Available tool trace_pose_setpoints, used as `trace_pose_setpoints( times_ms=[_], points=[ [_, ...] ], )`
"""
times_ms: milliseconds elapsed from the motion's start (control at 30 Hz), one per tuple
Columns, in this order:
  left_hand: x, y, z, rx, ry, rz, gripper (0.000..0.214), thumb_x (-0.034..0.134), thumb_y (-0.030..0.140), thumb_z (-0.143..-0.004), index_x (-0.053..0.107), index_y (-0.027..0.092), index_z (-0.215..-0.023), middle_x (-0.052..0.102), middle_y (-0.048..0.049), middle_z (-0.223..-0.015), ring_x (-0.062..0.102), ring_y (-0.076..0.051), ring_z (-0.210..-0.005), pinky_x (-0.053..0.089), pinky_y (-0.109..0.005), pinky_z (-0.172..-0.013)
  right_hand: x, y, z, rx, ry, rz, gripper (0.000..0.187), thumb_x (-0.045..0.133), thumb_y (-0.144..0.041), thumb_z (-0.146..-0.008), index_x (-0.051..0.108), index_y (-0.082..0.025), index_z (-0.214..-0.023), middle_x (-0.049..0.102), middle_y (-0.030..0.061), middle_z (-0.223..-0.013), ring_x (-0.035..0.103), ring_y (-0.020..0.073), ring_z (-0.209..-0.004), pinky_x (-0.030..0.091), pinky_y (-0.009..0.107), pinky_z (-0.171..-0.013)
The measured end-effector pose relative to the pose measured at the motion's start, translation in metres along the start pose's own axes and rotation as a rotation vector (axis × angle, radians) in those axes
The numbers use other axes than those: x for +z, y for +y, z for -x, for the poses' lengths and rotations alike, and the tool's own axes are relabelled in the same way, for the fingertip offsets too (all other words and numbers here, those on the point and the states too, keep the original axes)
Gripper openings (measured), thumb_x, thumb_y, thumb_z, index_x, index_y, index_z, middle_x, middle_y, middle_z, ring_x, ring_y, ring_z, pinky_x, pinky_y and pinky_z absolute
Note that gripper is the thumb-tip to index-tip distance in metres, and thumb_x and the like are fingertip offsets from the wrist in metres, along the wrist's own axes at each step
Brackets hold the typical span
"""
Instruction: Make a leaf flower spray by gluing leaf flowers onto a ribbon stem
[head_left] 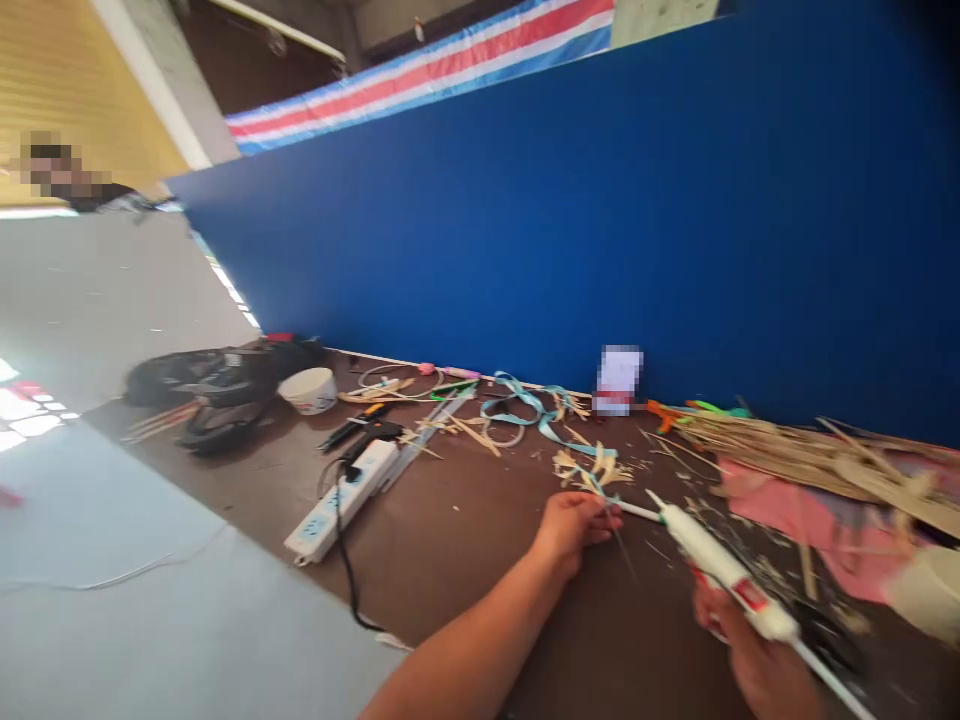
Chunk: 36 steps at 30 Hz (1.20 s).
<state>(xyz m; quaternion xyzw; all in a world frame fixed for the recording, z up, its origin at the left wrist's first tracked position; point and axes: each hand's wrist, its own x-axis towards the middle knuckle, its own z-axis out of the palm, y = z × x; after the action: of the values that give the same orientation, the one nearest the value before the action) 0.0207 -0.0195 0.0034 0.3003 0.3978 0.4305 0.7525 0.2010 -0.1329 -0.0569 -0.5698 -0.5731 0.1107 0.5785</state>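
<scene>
My left hand (571, 530) is closed around the base of a small craft piece (592, 468) with pale straw-like petals and a light blue ribbon. A thin white stick reaches right from these fingers. In my right hand (742, 630) is a white hot glue gun (724, 565), my fingers wrapped around its handle. Its nozzle points up and left, close to the white stick; I cannot tell whether they touch. A glue stick (829, 680) sticks out of the gun's rear. Loops of light blue ribbon (517, 400) lie just beyond my left hand.
A white power strip (345, 500) with a black cord, a white bowl (307, 390) and a black bag (225, 385) lie left. Dried strips (810, 455) cover pink sheets (787, 510) at right. A blue partition (525, 230) backs the brown table (457, 560). Another person (82, 185) is far left.
</scene>
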Motion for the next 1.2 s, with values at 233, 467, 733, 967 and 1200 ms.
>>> trace_pose_setpoints(
  times_ms=[233, 467, 733, 967, 1200],
  points=[
    [-0.004, -0.007, -0.002, -0.023, -0.063, 0.019, 0.017, 0.067, 0.025, -0.063, 0.062, 0.01, -0.067, 0.068, -0.0097, -0.073, 0.063, -0.013, -0.059, 0.042, -0.018, -0.05, 0.012, -0.053, -0.022, -0.004, -0.204, 0.098, 0.025, 0.047, -0.043, -0.081, 0.055, -0.019, -0.078, 0.05, -0.0013, -0.055, 0.048, 0.014, -0.048, 0.041, 0.024, -0.046],
    [-0.007, -0.005, -0.001, -0.058, -0.083, 0.055, 0.013, 0.063, 0.022, -0.067, 0.064, 0.009, -0.07, 0.069, -0.0109, -0.074, 0.063, -0.012, -0.058, 0.044, -0.017, -0.047, 0.013, -0.062, -0.026, -0.037, -0.296, 0.15, 0.02, 0.047, -0.037, -0.081, 0.052, -0.018, -0.081, 0.051, -0.001, -0.058, 0.049, 0.0145, -0.05, 0.04, 0.023, -0.048],
    [-0.006, -0.001, 0.003, -0.082, -0.121, 0.069, 0.014, 0.063, 0.022, -0.068, 0.066, 0.008, -0.071, 0.07, -0.0128, -0.079, 0.063, -0.012, -0.059, 0.044, -0.016, -0.047, 0.014, -0.061, -0.026, -0.007, -0.316, 0.16, 0.021, 0.047, -0.038, -0.081, 0.052, -0.018, -0.079, 0.048, -0.0019, -0.056, 0.047, 0.0139, -0.05, 0.038, 0.023, -0.048],
    [-0.007, 0.0, 0.003, -0.078, -0.131, 0.051, 0.014, 0.063, 0.022, -0.069, 0.067, 0.009, -0.073, 0.07, -0.0121, -0.079, 0.064, -0.013, -0.062, 0.044, -0.016, -0.047, 0.014, -0.059, -0.026, -0.012, -0.317, 0.175, 0.021, 0.048, -0.037, -0.081, 0.053, -0.018, -0.081, 0.051, -0.0011, -0.058, 0.049, 0.0144, -0.051, 0.04, 0.023, -0.049],
    [-0.006, 0.001, 0.005, -0.068, -0.138, 0.037, 0.014, 0.062, 0.022, -0.07, 0.066, 0.009, -0.072, 0.07, -0.0118, -0.078, 0.064, -0.012, -0.061, 0.044, -0.015, -0.047, 0.015, -0.063, -0.027, 0.003, -0.282, 0.163, 0.02, 0.048, -0.038, -0.081, 0.053, -0.019, -0.078, 0.051, -0.0011, -0.057, 0.049, 0.015, -0.051, 0.04, 0.024, -0.049]
  ],
)
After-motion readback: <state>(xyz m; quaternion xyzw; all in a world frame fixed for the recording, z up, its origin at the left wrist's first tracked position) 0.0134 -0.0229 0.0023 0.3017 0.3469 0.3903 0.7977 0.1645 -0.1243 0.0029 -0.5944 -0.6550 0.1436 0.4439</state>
